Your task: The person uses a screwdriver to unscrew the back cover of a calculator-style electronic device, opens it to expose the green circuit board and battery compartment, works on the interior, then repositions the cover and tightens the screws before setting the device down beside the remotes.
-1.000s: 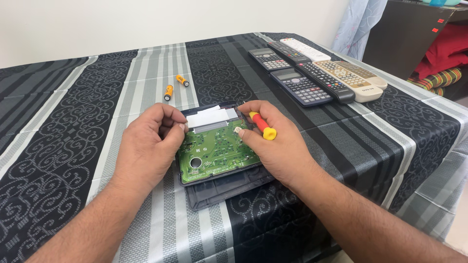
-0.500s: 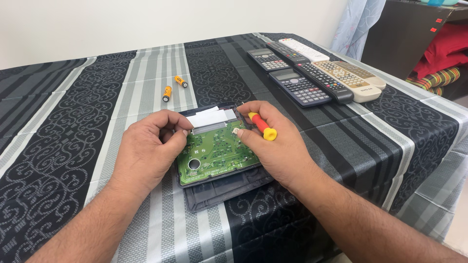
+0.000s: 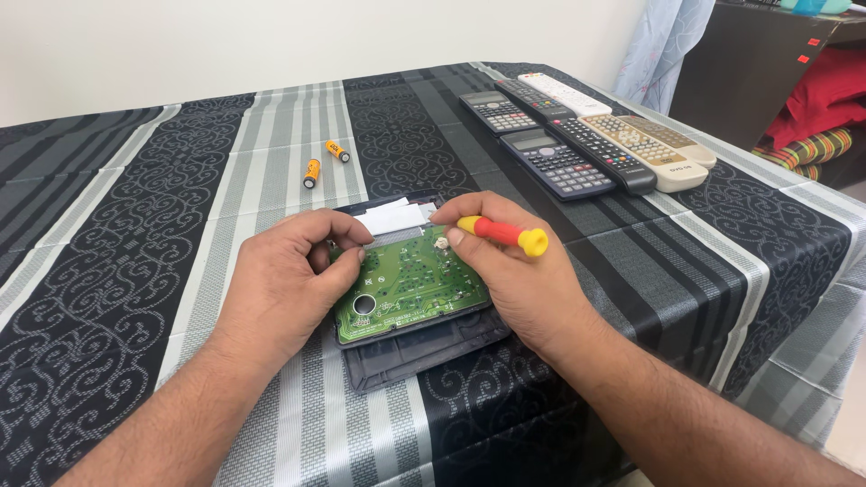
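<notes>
Green is the colour of the board [image 3: 410, 287], which is laid flat on a dark case [image 3: 424, 347] on the bench [image 3: 135, 271]. The case is seen sticking out below the board. A white strip [image 3: 392, 217] is seen at the far edge of the board.

The board's left side is covered by the left hand [image 3: 284, 275]. Its fingers are curled down over that edge, and the board seems to be pinched there, but the fingertips are hidden, so this cannot be told for sure.

A small screwdriver [image 3: 505, 235] with a red and yellow handle is held in the right hand [image 3: 514, 275]. The grip is closed tight around the handle, with the thumb and first fingers pressed on it. The tip is hidden behind the fingers, near the top right corner of the board.

Two orange batteries [image 3: 323, 162] are seen lying farther back, well apart from the board. A row of calculators and remotes [image 3: 586, 144] is laid out to the right.

Things could go wrong. If the screwdriver slips, the green face could be scratched. If the board is bent too hard by the left hand, it could be cracked. A loose screw could be lost on the patterned cloth, where small things are hard to see.
</notes>
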